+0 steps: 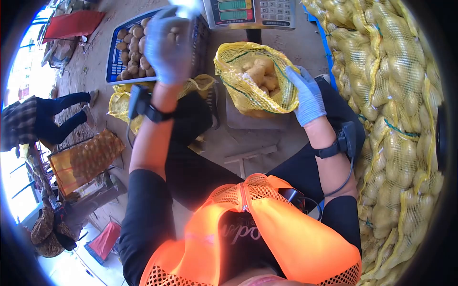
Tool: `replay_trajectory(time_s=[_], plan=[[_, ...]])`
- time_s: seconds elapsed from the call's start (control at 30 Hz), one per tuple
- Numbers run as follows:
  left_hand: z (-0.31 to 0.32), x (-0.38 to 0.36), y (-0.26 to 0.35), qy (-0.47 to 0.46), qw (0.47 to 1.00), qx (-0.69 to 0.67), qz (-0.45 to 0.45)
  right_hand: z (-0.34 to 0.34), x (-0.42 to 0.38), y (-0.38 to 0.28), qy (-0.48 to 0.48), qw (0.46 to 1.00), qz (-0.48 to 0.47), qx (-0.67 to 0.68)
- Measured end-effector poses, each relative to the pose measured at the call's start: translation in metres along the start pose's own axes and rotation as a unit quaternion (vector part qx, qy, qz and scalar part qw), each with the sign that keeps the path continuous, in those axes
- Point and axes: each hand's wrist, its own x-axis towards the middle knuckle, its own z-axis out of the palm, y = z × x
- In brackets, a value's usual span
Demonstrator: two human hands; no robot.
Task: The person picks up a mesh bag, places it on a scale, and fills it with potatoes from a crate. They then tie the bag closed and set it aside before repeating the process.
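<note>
A yellow mesh bag (234, 90) stands with its mouth spread, and potatoes (260, 71) show inside it. My gloved left hand (168, 47) is over the right part of a blue crate (112, 62) of potatoes; it is smeared by motion, so its fingers and anything in them cannot be made out. The gloved right hand (307, 93) grips the right rim of the mesh bag, fingers at its edge. Another yellow mesh bag (204, 82) lies below the crate, partly behind my left forearm.
A scale (253, 14) with green displays stands beyond the bag. Filled mesh sacks (396, 105) are stacked along the right. At the left are a person (47, 114) in dark trousers and an orange sack (86, 159) of potatoes.
</note>
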Motion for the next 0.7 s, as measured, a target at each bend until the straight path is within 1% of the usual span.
replay_trajectory(time_s=[0.03,0.07,0.1,0.13,0.17,0.2,0.23,0.27,0.33,0.37,0.4,0.43,0.47,0.5,0.53,0.57,0.6,0.63,0.67,0.7], plan=[[0.002,0.000,0.038,-0.092,0.989,-0.085,0.078,-0.002,0.002,0.002,-0.012,1.000,-0.002,-0.019],[0.008,-0.007,0.069,-0.190,0.962,-0.113,0.159,-0.003,0.004,0.003,-0.012,1.000,-0.012,-0.012],[0.016,-0.012,0.094,-0.284,0.919,-0.136,0.238,-0.004,0.006,0.002,-0.014,1.000,-0.019,-0.011],[0.027,-0.027,0.105,-0.435,0.875,-0.090,0.194,-0.005,0.006,0.001,-0.009,0.999,-0.026,0.017],[0.036,-0.049,0.109,-0.574,0.805,-0.041,0.144,-0.005,0.004,-0.002,-0.003,0.998,-0.032,0.047],[0.044,-0.069,0.100,-0.638,0.760,-0.035,0.120,-0.001,0.000,-0.008,0.022,0.997,-0.055,0.046],[0.050,-0.077,0.092,-0.698,0.709,-0.026,0.097,-0.005,0.000,-0.012,0.020,0.997,-0.063,0.050],[0.047,-0.064,0.098,-0.698,0.708,-0.021,0.106,-0.010,0.001,-0.012,0.021,0.997,-0.066,0.035],[0.033,-0.038,0.114,-0.810,0.578,0.067,0.072,-0.016,0.001,-0.013,0.023,0.997,-0.070,0.013],[0.028,-0.038,0.113,-0.811,0.576,0.074,0.075,-0.017,-0.003,-0.019,0.021,0.997,-0.072,0.020],[0.025,-0.039,0.109,-0.791,0.601,0.100,0.060,-0.018,-0.007,-0.031,-0.015,0.996,-0.040,-0.074],[0.023,-0.038,0.105,-0.768,0.626,0.125,0.046,-0.020,-0.010,-0.042,-0.049,0.984,-0.010,-0.169],[0.022,-0.031,0.105,-0.767,0.620,0.158,0.039,-0.024,-0.011,-0.050,-0.080,0.974,-0.010,-0.210],[0.019,-0.028,0.095,-0.765,0.622,0.161,0.044,-0.032,-0.007,-0.051,-0.079,0.975,-0.016,-0.208],[0.015,-0.028,0.079,-0.734,0.647,0.181,0.100,-0.043,0.000,-0.047,-0.076,0.943,-0.137,-0.292],[0.010,-0.019,0.084,-0.700,0.668,0.200,0.155,-0.044,-0.003,-0.052,-0.071,0.890,-0.255,-0.371],[0.006,-0.007,0.098,-0.673,0.713,0.190,-0.052,-0.047,-0.009,-0.058,-0.054,0.884,-0.273,-0.376],[0.004,-0.011,0.105,-0.666,0.718,0.197,-0.047,-0.047,-0.018,-0.065,-0.055,0.882,-0.284,-0.372],[-0.001,-0.016,0.106,-0.570,0.817,0.055,-0.069,-0.041,-0.030,-0.072,-0.032,0.917,-0.257,-0.303],[-0.007,-0.011,0.112,-0.446,0.887,-0.088,-0.076,-0.030,-0.040,-0.081,-0.019,0.944,-0.234,-0.231]])
